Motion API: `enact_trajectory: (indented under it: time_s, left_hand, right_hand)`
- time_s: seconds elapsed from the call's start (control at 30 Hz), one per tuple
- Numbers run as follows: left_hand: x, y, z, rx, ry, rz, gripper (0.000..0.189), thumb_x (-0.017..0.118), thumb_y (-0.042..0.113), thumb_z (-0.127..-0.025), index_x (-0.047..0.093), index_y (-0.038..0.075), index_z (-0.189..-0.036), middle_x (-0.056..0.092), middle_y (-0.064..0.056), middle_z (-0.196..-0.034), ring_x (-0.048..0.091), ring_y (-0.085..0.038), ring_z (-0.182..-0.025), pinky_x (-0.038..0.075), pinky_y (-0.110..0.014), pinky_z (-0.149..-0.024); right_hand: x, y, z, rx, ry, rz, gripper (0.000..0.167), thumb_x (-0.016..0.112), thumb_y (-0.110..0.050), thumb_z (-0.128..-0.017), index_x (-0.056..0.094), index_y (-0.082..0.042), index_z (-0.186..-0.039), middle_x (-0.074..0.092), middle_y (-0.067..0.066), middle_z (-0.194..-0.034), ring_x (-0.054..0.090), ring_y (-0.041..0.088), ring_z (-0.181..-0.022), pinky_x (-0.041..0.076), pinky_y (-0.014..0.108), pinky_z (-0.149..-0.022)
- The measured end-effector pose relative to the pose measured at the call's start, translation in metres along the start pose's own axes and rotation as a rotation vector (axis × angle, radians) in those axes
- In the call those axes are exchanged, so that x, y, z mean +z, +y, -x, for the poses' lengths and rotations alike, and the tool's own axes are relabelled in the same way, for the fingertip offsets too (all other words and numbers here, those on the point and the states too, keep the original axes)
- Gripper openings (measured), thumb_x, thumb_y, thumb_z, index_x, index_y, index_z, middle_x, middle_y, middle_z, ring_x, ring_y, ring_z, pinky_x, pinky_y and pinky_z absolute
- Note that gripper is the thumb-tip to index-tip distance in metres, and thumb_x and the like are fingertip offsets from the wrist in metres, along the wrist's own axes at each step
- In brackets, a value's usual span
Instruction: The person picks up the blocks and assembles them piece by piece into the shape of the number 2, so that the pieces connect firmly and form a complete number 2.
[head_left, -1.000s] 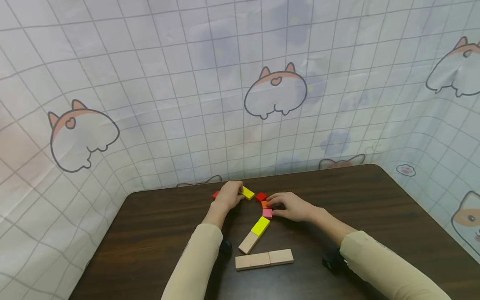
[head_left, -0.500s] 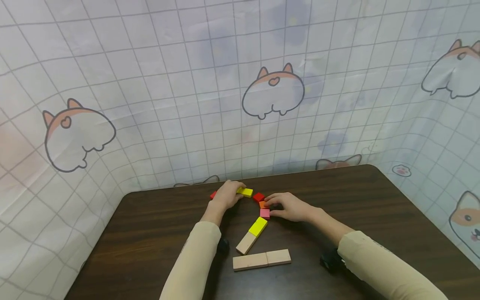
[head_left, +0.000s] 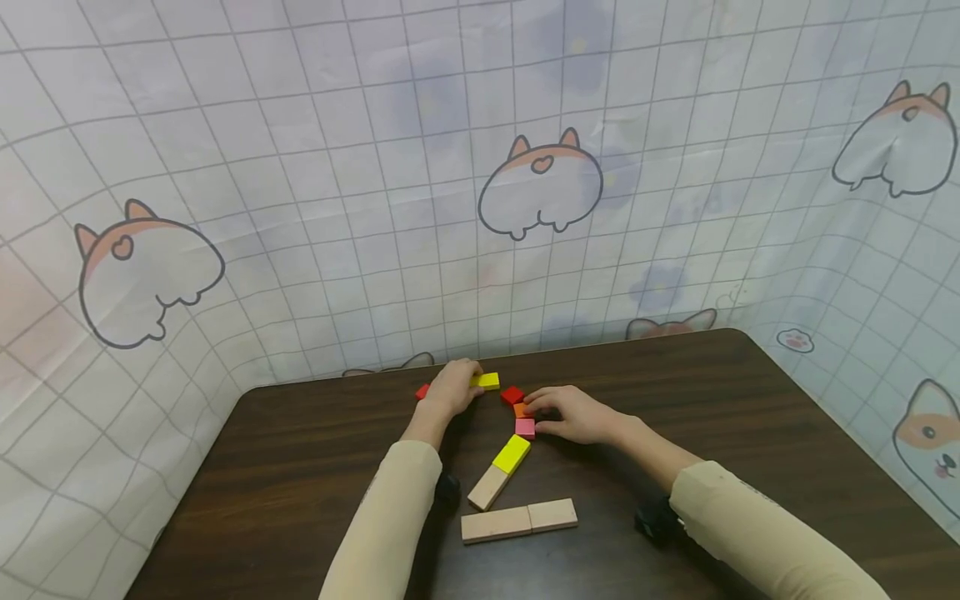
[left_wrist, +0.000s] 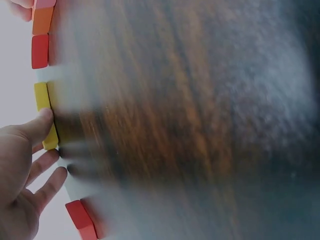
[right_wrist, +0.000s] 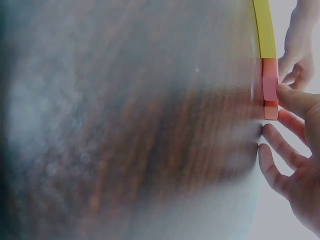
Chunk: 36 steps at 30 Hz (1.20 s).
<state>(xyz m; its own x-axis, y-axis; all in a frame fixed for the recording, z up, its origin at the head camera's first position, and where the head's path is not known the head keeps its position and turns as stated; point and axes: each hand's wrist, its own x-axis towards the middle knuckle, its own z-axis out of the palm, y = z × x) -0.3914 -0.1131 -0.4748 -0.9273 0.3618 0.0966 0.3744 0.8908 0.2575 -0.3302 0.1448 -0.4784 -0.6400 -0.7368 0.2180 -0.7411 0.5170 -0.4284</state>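
Note:
At the back of the table, my left hand (head_left: 448,388) pinches a yellow block (head_left: 489,381); in the left wrist view the thumb lies across that yellow block (left_wrist: 46,95). My right hand (head_left: 576,414) has relaxed, spread fingers. Its thumb touches the side of a pink block (head_left: 525,428) and its index fingertip reaches over an orange block (head_left: 520,411), partly hidden. A red block (head_left: 512,395) sits just beyond the orange one. Left of my left hand, another red block (head_left: 422,392) shows, partly covered by the hand.
A second yellow block (head_left: 512,455) meets a plain wooden block (head_left: 489,487) in a slanting line. Nearer the front, two plain wooden blocks (head_left: 497,525) lie end to end. A patterned white cloth (head_left: 360,208) hangs behind the dark wooden table (head_left: 315,467).
The left hand has turned the yellow block, which was slanted and now lies nearly level along the back edge. The right hand has stayed at the pink and orange blocks.

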Motion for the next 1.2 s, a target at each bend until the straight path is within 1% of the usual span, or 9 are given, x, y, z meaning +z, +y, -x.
enact_trajectory:
  time_s: [0.2,0.43,0.63,0.77,0.83,1.03,1.1,1.2]
  left_hand:
    - [-0.005,-0.002,0.003,0.014,0.002,0.027,0.033,0.074,0.017,-0.097,0.067,0.001,-0.125,0.065,-0.012,-0.118,0.061,-0.027,-0.107,0.048,-0.039,-0.1]
    - [-0.014,-0.002,0.013,0.092,0.031,0.041,0.033,0.074,0.017,-0.096,0.066,0.0,-0.123,0.065,-0.013,-0.117,0.061,-0.029,-0.109,0.048,-0.04,-0.098]
    - [-0.014,-0.003,0.022,0.132,0.022,0.043,0.031,0.074,0.016,-0.096,0.066,0.0,-0.122,0.065,-0.013,-0.116,0.06,-0.029,-0.108,0.048,-0.042,-0.098]
    - [-0.013,-0.002,0.026,0.16,0.015,0.046,0.031,0.074,0.015,-0.097,0.065,-0.001,-0.121,0.064,-0.014,-0.117,0.06,-0.03,-0.108,0.048,-0.042,-0.098]
    - [-0.011,-0.001,0.026,0.159,0.013,0.04,0.031,0.074,0.015,-0.097,0.065,-0.001,-0.121,0.064,-0.014,-0.116,0.06,-0.03,-0.107,0.048,-0.042,-0.098]
    - [-0.006,-0.002,0.028,0.132,0.001,0.026,0.03,0.076,0.015,-0.095,0.066,-0.001,-0.119,0.065,-0.014,-0.115,0.06,-0.031,-0.107,0.048,-0.042,-0.097]
    - [-0.006,-0.002,0.029,0.128,-0.008,0.031,0.031,0.076,0.015,-0.095,0.066,-0.001,-0.12,0.064,-0.014,-0.116,0.059,-0.032,-0.108,0.048,-0.042,-0.098]
    - [-0.006,-0.002,0.029,0.126,-0.004,0.039,0.03,0.076,0.015,-0.095,0.066,-0.001,-0.12,0.064,-0.014,-0.115,0.059,-0.032,-0.108,0.048,-0.043,-0.098]
  right_hand:
    - [0.001,-0.001,-0.001,0.007,-0.007,-0.01,0.03,0.073,-0.014,-0.097,0.072,-0.004,-0.126,0.064,0.014,-0.134,0.06,0.033,-0.125,0.046,0.05,-0.104]
    - [-0.002,0.0,0.0,0.001,0.003,-0.012,0.031,0.073,-0.014,-0.097,0.072,-0.003,-0.125,0.065,0.015,-0.133,0.06,0.034,-0.123,0.046,0.051,-0.104]
    - [-0.002,0.003,0.001,0.011,0.002,-0.013,0.031,0.073,-0.015,-0.097,0.071,-0.003,-0.126,0.064,0.016,-0.134,0.06,0.034,-0.124,0.045,0.051,-0.104]
    - [-0.002,0.003,0.001,0.017,0.005,-0.015,0.032,0.073,-0.015,-0.097,0.071,-0.003,-0.127,0.064,0.016,-0.134,0.06,0.035,-0.124,0.045,0.052,-0.104]
    - [-0.003,0.003,0.001,0.022,0.005,-0.02,0.032,0.073,-0.016,-0.097,0.071,-0.004,-0.127,0.064,0.016,-0.134,0.06,0.035,-0.124,0.045,0.052,-0.104]
    - [0.0,0.001,0.001,0.023,-0.003,-0.026,0.031,0.073,-0.016,-0.097,0.071,-0.004,-0.126,0.064,0.016,-0.134,0.06,0.035,-0.124,0.045,0.052,-0.104]
    - [0.0,0.001,0.001,0.019,0.0,-0.021,0.031,0.073,-0.016,-0.097,0.072,-0.004,-0.125,0.064,0.016,-0.134,0.06,0.035,-0.124,0.045,0.052,-0.104]
    - [0.0,0.002,0.0,0.011,0.01,-0.022,0.03,0.073,-0.016,-0.097,0.072,-0.004,-0.125,0.064,0.016,-0.133,0.06,0.035,-0.123,0.046,0.052,-0.104]
